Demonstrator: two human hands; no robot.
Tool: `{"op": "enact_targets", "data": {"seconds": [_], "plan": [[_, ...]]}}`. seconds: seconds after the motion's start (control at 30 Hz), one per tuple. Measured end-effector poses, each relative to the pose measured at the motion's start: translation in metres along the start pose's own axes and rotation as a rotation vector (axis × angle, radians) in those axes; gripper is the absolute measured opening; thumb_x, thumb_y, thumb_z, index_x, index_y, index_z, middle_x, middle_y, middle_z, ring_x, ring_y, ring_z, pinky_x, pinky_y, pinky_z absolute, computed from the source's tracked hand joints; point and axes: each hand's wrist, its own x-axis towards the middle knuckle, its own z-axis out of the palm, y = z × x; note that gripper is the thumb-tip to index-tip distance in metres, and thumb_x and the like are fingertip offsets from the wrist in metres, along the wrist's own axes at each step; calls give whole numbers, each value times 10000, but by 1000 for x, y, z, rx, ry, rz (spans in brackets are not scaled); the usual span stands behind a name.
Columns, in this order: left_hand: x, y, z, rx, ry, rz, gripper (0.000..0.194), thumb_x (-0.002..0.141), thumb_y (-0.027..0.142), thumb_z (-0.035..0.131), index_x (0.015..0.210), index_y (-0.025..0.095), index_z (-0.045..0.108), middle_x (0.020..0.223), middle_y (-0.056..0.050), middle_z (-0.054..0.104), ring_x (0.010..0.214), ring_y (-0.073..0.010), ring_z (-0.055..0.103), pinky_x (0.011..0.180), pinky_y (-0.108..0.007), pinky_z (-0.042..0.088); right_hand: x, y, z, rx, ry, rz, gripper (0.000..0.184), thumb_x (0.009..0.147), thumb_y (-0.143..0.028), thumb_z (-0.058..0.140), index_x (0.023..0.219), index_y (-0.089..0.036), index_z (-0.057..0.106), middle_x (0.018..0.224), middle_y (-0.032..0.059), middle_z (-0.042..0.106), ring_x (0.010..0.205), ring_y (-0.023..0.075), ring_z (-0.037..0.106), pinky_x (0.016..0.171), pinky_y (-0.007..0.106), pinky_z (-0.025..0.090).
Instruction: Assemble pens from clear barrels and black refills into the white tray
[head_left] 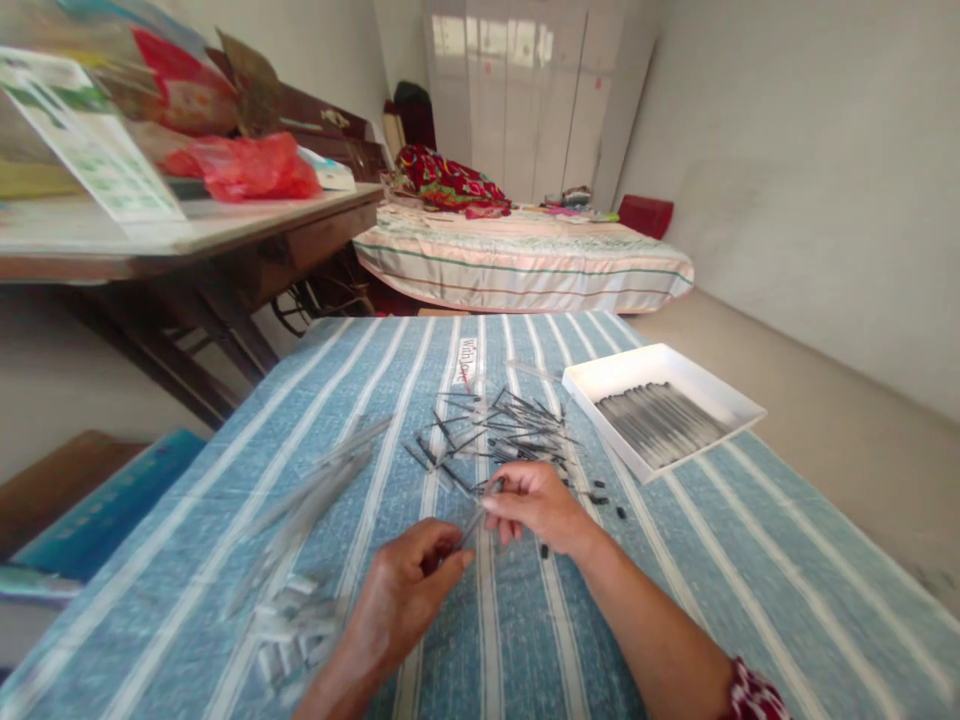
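Note:
My left hand (409, 575) is closed, thumb and fingers pinching the lower end of a slim, grey, see-through pen barrel (472, 525). My right hand (529, 505) closes on a small dark pen part (498, 485) at the barrel's upper end; fingers partly cover it, so its exact shape is hidden. Just beyond both hands lies a loose pile of thin dark pen refills (525, 425). Several small black plugs (598, 498) are scattered right of my right hand. Left of my left hand are long translucent barrels (315, 490) and a heap of greyish caps (292, 630).
A white open box (652, 466) with a row of dark pens (660, 420) stands at the right on the striped blue tablecloth (420, 370). A "With love" label (466, 362) lies near the far edge. A cluttered side table (225, 225) is at left; a bed (525, 260) stands behind.

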Motion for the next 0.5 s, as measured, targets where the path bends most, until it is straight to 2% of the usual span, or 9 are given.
{"op": "enact_targets", "data": {"seconds": [0.13,0.27,0.37,0.5], "plan": [[1,-5,-1,42,9,27,228,765,383,516,715,179,604,605,23,560,537,-116,514,512,-199,397,-4,-21,-22,58,178,-123,219,694,-342,659,747,-150,568,592,8,663,411,111,589,348,167,391],[5,-15,-4,71,37,72,255,775,418,509,730,193,619,610,20,594,553,-124,550,538,-199,418,-19,-48,-61,-6,448,-256,181,695,-308,645,757,-156,568,617,29,678,445,141,614,363,195,419],[6,-18,-6,82,56,82,251,778,420,501,727,206,623,626,23,613,570,-127,571,552,-197,426,-36,-70,-105,-123,697,-350,168,671,-275,648,779,-164,582,620,21,672,477,154,623,384,215,441],[5,-15,-6,99,111,76,253,777,426,486,702,220,611,616,30,604,562,-128,565,553,-204,425,-56,-86,-178,-395,1012,-400,204,627,-277,645,783,-165,574,623,18,651,547,179,643,454,253,488]]}}
